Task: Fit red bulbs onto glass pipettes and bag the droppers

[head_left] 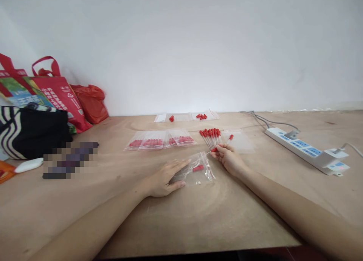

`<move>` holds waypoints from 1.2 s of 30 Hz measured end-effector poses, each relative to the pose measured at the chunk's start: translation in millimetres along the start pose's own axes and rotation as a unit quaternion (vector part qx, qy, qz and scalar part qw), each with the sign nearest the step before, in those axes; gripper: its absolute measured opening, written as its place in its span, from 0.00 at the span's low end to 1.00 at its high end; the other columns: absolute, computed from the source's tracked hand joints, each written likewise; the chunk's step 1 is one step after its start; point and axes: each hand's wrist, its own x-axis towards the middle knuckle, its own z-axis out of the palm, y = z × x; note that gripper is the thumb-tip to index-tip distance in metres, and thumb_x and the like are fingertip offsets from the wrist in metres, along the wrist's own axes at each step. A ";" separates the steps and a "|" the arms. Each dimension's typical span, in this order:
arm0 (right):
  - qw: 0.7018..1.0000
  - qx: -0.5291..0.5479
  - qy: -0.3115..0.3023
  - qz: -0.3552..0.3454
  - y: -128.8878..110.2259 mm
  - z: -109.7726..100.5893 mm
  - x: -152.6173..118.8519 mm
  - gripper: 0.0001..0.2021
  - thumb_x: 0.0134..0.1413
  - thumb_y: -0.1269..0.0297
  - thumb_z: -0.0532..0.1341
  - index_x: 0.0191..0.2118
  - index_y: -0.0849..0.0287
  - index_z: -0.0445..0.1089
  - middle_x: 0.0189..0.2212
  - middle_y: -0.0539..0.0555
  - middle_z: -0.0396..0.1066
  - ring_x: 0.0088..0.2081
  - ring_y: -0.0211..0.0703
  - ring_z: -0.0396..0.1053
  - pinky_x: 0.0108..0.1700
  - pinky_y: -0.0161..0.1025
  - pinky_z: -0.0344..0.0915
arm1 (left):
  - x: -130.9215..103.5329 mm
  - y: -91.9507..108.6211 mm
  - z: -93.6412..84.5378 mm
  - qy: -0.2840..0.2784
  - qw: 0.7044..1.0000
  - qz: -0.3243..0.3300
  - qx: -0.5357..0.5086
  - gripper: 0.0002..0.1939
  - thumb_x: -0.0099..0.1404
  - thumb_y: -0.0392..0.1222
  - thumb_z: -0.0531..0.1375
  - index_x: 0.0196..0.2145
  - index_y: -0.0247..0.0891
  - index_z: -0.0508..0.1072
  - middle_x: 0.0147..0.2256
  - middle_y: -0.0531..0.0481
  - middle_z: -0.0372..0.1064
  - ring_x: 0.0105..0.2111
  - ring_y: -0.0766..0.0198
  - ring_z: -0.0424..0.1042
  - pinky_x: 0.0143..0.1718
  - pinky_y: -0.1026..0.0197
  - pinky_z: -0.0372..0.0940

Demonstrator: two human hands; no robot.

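My left hand lies with fingers stretched on a clear zip bag, holding down its left side. Inside that bag a dropper with a red bulb shows. My right hand pinches another dropper by its red bulb, its thin clear tube pointing left at the bag's mouth. Just behind my right hand, several red-bulbed droppers lie fanned side by side. One more dropper lies to their right, on an empty-looking clear bag.
Filled zip bags with red-bulbed contents overlap behind my left hand. Near the wall are bags with small red pieces. A power strip with plugs and cables stands right; shopping bags, a dark striped cloth item and a blurred-out object are left.
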 end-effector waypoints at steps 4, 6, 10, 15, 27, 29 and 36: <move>0.995 0.009 -0.079 0.055 0.5 1.9 -7.8 0.07 0.42 0.75 0.59 0.29 0.59 0.60 0.21 0.50 0.69 0.25 0.36 0.70 0.28 0.32 0.67 | 0.3 -0.2 1.4 0.012 1.000 -0.013 -0.002 0.32 0.61 0.47 0.51 0.59 0.45 0.41 0.58 0.49 0.46 0.56 0.55 0.49 0.54 0.50 0.49; 0.991 -0.020 -0.118 0.064 1.1 0.8 -8.7 0.09 0.40 0.74 0.62 0.29 0.60 0.61 0.21 0.49 0.69 0.23 0.35 0.69 0.26 0.31 0.66 | 0.8 0.1 1.5 0.013 1.000 -0.015 -0.001 0.32 0.62 0.47 0.51 0.59 0.45 0.40 0.59 0.48 0.45 0.56 0.55 0.49 0.54 0.51 0.49; 0.971 -0.141 -0.188 0.042 2.3 -1.2 -9.5 0.12 0.34 0.69 0.66 0.26 0.61 0.62 0.17 0.46 0.66 0.17 0.29 0.63 0.20 0.28 0.60 | 1.4 0.2 1.3 0.011 1.000 -0.012 -0.002 0.32 0.62 0.46 0.51 0.59 0.44 0.41 0.59 0.48 0.44 0.56 0.56 0.49 0.54 0.51 0.49; 0.946 -0.255 -0.200 0.025 0.8 2.5 -14.0 0.15 0.31 0.61 0.67 0.27 0.61 0.64 0.13 0.43 0.61 0.15 0.29 0.57 0.15 0.27 0.50 | 1.2 -0.2 1.9 0.010 1.000 -0.006 0.002 0.31 0.62 0.46 0.51 0.59 0.45 0.40 0.59 0.49 0.44 0.57 0.56 0.48 0.55 0.51 0.49; 0.910 -0.331 -0.244 -0.049 12.9 8.3 -9.3 0.13 0.37 0.55 0.61 0.21 0.62 0.67 0.15 0.46 0.62 0.17 0.29 0.55 0.19 0.30 0.51 | 1.7 0.4 1.4 0.004 1.000 -0.015 0.010 0.30 0.62 0.47 0.51 0.59 0.44 0.44 0.58 0.48 0.46 0.57 0.57 0.48 0.55 0.51 0.48; 0.897 -0.352 -0.264 -0.034 6.8 4.7 -4.2 0.14 0.39 0.54 0.59 0.22 0.62 0.68 0.14 0.46 0.61 0.16 0.29 0.54 0.20 0.30 0.51 | 1.9 -0.7 1.7 0.000 1.000 -0.012 0.011 0.28 0.62 0.47 0.50 0.58 0.44 0.47 0.59 0.49 0.45 0.57 0.57 0.46 0.56 0.51 0.47; 0.781 -0.574 0.073 -0.236 -30.9 -42.4 49.7 0.12 0.45 0.61 0.55 0.32 0.63 0.69 0.31 0.57 0.69 0.33 0.42 0.66 0.36 0.37 0.59 | 1.8 -3.3 2.5 -0.012 1.000 -0.011 0.008 0.25 0.61 0.48 0.51 0.56 0.45 0.53 0.59 0.50 0.43 0.58 0.56 0.43 0.57 0.50 0.45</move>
